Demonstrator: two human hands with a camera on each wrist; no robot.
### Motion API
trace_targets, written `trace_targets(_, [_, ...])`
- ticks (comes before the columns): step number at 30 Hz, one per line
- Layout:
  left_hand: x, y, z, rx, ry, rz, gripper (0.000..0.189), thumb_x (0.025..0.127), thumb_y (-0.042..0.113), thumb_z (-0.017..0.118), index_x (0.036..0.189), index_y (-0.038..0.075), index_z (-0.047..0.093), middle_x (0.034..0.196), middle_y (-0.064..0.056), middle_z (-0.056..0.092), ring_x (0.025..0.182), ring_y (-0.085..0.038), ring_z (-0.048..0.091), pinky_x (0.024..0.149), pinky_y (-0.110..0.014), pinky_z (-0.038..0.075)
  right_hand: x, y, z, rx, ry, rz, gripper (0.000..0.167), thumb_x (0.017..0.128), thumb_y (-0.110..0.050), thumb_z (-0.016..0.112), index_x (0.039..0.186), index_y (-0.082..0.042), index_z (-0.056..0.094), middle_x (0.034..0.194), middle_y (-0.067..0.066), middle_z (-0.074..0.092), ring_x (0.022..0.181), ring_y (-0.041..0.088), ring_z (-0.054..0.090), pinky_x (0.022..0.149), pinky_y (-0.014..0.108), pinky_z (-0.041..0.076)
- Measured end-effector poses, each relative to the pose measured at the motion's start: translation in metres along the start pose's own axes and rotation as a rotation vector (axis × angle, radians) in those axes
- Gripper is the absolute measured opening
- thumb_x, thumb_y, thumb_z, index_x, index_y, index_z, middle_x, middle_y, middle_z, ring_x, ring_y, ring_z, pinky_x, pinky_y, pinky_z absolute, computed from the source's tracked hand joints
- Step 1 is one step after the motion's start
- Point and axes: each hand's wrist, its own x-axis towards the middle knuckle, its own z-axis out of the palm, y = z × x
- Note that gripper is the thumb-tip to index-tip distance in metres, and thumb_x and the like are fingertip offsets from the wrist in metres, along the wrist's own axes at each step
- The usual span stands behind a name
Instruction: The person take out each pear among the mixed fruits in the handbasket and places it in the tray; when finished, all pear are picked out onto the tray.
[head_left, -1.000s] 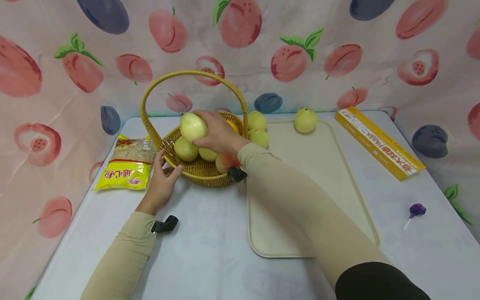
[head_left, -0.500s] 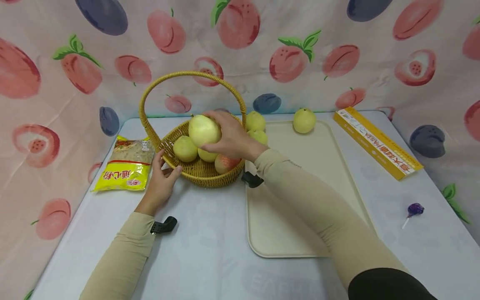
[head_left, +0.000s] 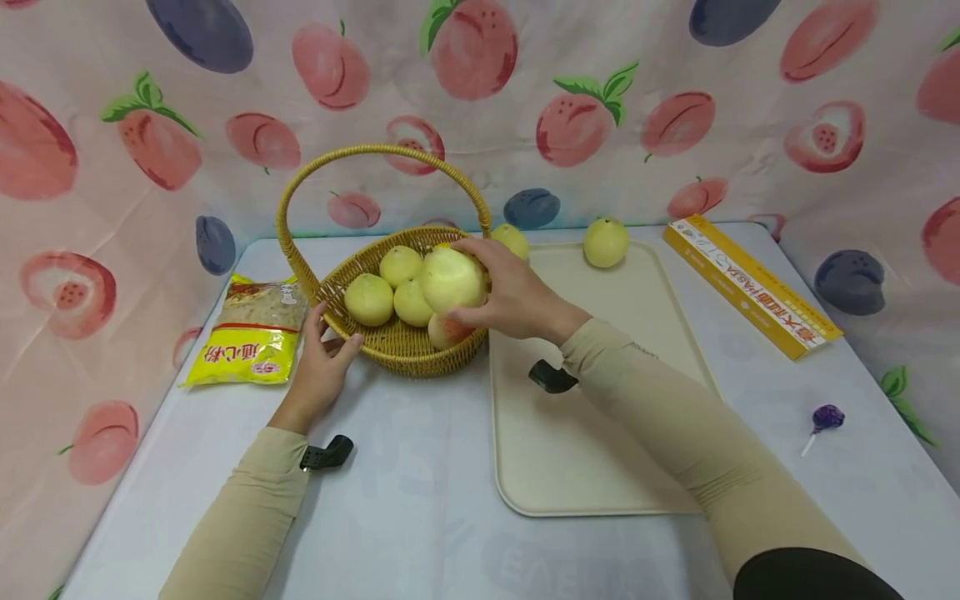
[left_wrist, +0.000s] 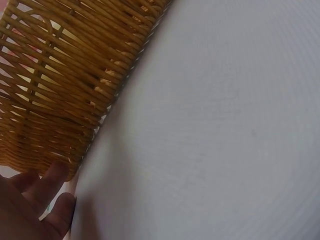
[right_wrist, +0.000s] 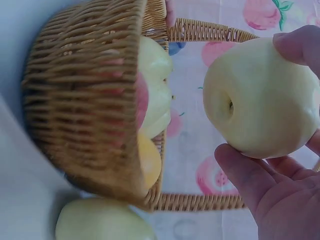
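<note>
The right hand (head_left: 517,296) holds a pear (head_left: 453,281) above the right side of the basket (head_left: 420,364), dimpled end angled downward, long axis unclear. The left hand (head_left: 321,371), loosely spread, touches the basket's left side.

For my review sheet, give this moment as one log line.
right hand: holds pear above wicker basket | left hand: touches basket | in basket: more pears, peach | tray: another pear at far edge

Pale yellow-green pears (head_left: 453,281) here, golden wicker basket (head_left: 420,365), cream tray (head_left: 570,450), purple lollipop (head_left: 828,417), and a pink-and-blue fruit print across the backdrop (head_left: 483,125)!
</note>
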Motion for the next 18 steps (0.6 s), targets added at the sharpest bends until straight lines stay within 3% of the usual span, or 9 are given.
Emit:
trace_targets(9, [-0.001, 0.003, -0.002, 0.006, -0.005, -0.004, 0.083, 0.103, 0.035, 0.055, 0.160, 0.022, -0.003, 0.162, -0.025, 0.006, 0.135, -0.044, 0.037, 0.108, -0.057, 0.036, -0.027, 0.019, -0.014, -0.010, 0.039, 0.010, 0.080, 0.081, -0.026, 0.083, 0.146, -0.003, 0.041, 0.141, 0.016, 0.044, 0.112, 0.028, 0.051, 0.091, 0.044, 0.050])
trace_targets(15, [-0.001, 0.003, -0.002, -0.003, -0.012, -0.009, 0.083, 0.103, 0.035, 0.055, 0.160, 0.024, -0.004, 0.163, -0.024, 0.005, 0.136, -0.043, 0.036, 0.108, -0.056, 0.036, -0.044, 0.039, -0.028, 0.026, 0.079, 0.069, 0.082, 0.080, -0.018, 0.083, 0.145, 0.000, 0.037, 0.139, 0.018, 0.042, 0.112, 0.031, 0.050, 0.086, 0.048, 0.051])
trace_targets(18, [-0.001, 0.001, -0.001, -0.009, -0.016, -0.011, 0.083, 0.103, 0.035, 0.055, 0.160, 0.025, -0.003, 0.163, -0.023, 0.005, 0.135, -0.043, 0.036, 0.107, -0.056, 0.036, -0.055, 0.052, -0.036, -0.014, 0.097, 0.096, 0.086, 0.079, -0.019, 0.082, 0.149, 0.000, 0.035, 0.141, 0.019, 0.041, 0.117, 0.032, 0.046, 0.091, 0.049, 0.047])
